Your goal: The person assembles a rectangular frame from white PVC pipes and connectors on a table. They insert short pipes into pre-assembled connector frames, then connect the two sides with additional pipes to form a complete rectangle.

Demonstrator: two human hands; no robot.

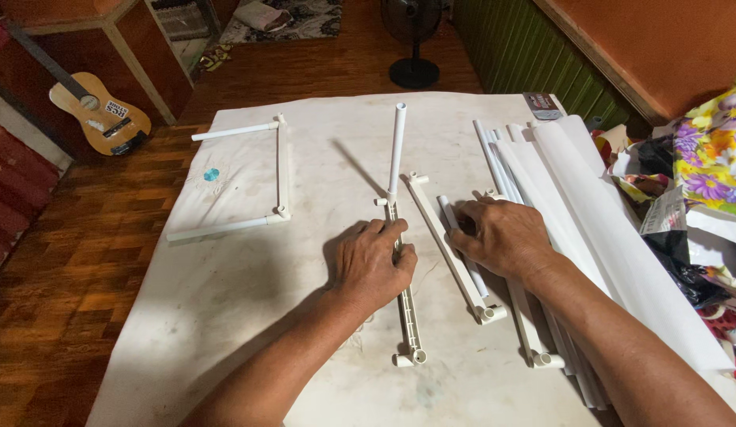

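Left hand (pixel 373 263) grips the rail (pixel 406 292) on the worktop (pixel 249 277); right hand (pixel 502 236), beside it, pinches a tube (pixel 449 215).

A three-sided pipe frame (pixel 257 178) is lying near the table's (pixel 225 316) far left corner. At the middle, the left hand (pixel 372 265) is resting on a flat rail (pixel 406 300) with an upright pipe (pixel 396 146) at its far end. Just right, the right hand (pixel 502 237) is lying on another rail (pixel 455 253), beside a pipe stack (pixel 542 198) along the right edge.

Head-worn view, looking steeply down, close over table (pixel 249 316)
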